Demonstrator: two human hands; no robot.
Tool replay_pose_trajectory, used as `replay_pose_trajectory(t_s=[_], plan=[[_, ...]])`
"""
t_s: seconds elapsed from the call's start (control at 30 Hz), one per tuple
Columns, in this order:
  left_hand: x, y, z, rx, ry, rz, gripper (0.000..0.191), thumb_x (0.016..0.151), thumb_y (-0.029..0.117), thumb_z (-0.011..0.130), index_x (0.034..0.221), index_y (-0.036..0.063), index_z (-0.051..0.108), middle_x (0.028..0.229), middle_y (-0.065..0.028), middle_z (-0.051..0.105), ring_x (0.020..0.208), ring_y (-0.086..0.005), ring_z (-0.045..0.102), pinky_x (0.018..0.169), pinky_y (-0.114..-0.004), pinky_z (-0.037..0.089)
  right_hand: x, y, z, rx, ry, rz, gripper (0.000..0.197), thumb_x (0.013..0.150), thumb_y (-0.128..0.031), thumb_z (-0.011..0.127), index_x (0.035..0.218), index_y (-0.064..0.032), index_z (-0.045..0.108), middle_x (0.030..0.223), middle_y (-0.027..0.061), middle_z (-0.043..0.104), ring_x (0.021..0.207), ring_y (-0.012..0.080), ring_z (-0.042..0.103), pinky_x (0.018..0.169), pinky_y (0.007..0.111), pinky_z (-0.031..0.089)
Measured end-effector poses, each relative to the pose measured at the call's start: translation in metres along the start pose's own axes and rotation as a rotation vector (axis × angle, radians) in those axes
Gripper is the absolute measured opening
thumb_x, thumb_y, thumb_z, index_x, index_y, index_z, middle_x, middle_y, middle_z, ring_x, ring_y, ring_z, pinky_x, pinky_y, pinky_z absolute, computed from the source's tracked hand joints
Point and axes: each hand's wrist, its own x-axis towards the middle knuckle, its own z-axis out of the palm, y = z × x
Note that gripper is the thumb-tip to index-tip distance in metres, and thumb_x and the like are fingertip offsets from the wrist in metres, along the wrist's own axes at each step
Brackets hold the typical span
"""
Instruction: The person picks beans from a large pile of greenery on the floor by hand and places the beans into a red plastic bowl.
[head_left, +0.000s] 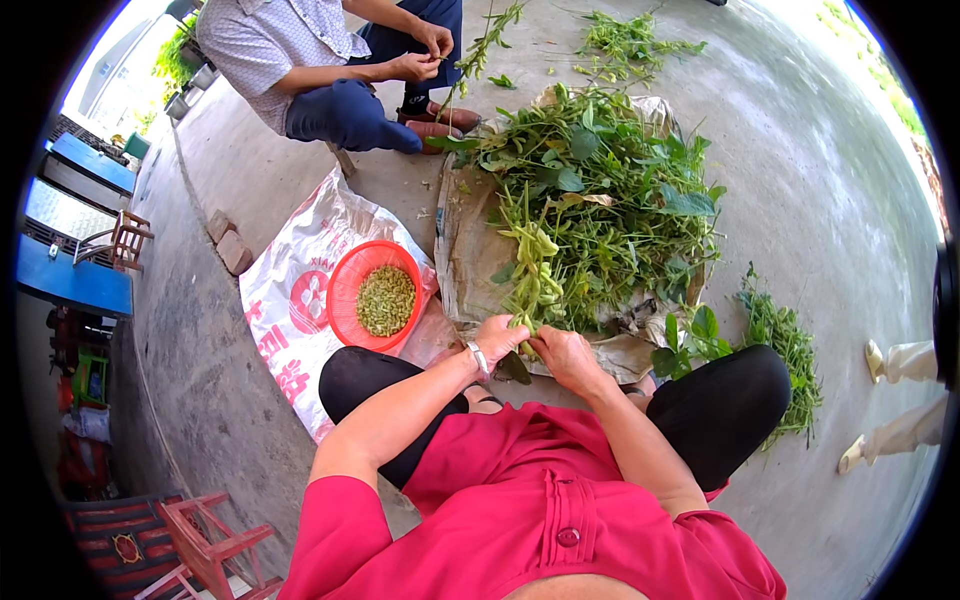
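Between my knees, my left hand (500, 340) is closed around a soybean stalk (534, 277) hung with plump pale-green pods. My right hand (568, 358) pinches at the same stalk's lower end, its fingertips close beside the left thumb. Just beyond, a large heap of podded soybean plants (600, 202) lies on a brown woven sack (469, 255). To the left, a red plastic basket (337, 300) holds many shelled green beans (385, 300). It rests on a white woven sack (277, 300) with red printing.
A person (300, 67) sits at the far left, fingers together over something small. Loose plants (780, 360) lie by my right knee, more (630, 45) at the back. Bricks (231, 244) and a red wooden chair (217, 540) stand left. Another person's legs (900, 405) show at right.
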Motion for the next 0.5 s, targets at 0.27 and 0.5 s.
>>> replay_pose_trajectory(t_s=[0.27,0.5], plan=[[-0.002,0.000,0.002,-0.090,0.010,0.033,0.009,0.071,0.010,0.048,0.076,0.0044,0.052,0.065,0.0000,0.051,0.052,-0.0075,0.045,0.047,-0.021,0.038,0.005,0.013,0.019,0.302,0.032,0.046,0.022,0.081,-0.021,0.047,0.074,-0.0003,0.050,0.063,0.0181,0.053,0.055,0.0337,0.049,0.051,0.038,0.038],[-0.004,0.002,-0.001,-0.169,-0.037,-0.043,0.008,0.073,0.012,0.048,0.076,0.0057,0.051,0.067,-0.0017,0.052,0.053,-0.0088,0.047,0.047,-0.021,0.040,0.004,0.013,0.001,1.162,-0.354,0.403,0.026,0.088,-0.028,0.037,0.081,-0.0055,0.049,0.052,-0.0075,0.028,0.041,0.0017,0.021,0.036,0.018,0.016]])
